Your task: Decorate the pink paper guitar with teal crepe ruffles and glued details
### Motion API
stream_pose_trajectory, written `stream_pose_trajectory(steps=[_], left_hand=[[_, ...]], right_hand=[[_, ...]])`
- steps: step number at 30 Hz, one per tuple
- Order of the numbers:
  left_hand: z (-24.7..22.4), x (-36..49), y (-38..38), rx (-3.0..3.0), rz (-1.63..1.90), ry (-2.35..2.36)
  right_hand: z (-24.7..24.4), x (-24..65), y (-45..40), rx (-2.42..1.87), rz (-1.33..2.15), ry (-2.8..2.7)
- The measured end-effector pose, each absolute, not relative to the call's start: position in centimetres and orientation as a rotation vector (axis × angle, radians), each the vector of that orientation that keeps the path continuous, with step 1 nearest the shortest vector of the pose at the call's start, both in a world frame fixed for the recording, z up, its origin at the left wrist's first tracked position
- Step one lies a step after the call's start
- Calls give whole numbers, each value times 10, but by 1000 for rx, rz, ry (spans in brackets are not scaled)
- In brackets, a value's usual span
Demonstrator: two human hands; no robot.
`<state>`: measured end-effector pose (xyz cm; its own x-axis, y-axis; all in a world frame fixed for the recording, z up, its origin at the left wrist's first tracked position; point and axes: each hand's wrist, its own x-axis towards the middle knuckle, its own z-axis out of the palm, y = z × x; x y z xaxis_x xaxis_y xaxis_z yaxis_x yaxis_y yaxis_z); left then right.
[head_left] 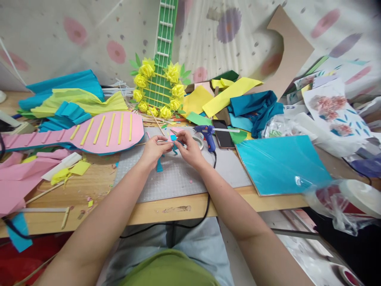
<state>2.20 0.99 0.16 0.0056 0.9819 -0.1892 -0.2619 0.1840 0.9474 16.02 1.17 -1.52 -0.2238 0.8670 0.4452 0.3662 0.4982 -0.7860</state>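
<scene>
Over the grey cutting mat (178, 186), my left hand (156, 150) and my right hand (190, 150) meet, fingertips nearly touching. Both pinch a small strip of blue paper (175, 149), whose ends hang below the fingers. A thin stick seems to run out to the left from under my left hand; its far end is hidden. Another blue paper scrap (160, 165) lies on the mat just below. Beside my right hand are a roll of tape (199, 142) and a blue glue gun (208, 138) with a white glue stick in its back.
Left lies a pink paper guitar shape (114, 133) with yellow strips. A green paper guitar (159, 85) with yellow flowers stands behind. A phone (224, 135), crumpled paper and a turquoise sheet (282, 165) are to the right. The glue gun's black cord (207, 206) drops over the table's front edge.
</scene>
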Motion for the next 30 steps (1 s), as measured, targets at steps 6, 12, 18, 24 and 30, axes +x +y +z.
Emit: stream_pose_trajectory(steps=[6, 12, 18, 24, 30], left_hand=[[2, 23, 9, 844, 1236, 1143], [4, 23, 8, 823, 1207, 1165], [2, 23, 10, 865, 1234, 1153], [-6, 21, 13, 953, 1307, 1138], [-9, 18, 15, 985, 1308, 1127]], right_hand=[[-15, 158, 13, -1076, 693, -1776], [-18, 159, 17, -1048, 683, -1714], [-21, 160, 18, -1060, 689, -1664], [-20, 162, 20, -1100, 698, -1647], [-16, 165, 20, -1070, 761, -1531]])
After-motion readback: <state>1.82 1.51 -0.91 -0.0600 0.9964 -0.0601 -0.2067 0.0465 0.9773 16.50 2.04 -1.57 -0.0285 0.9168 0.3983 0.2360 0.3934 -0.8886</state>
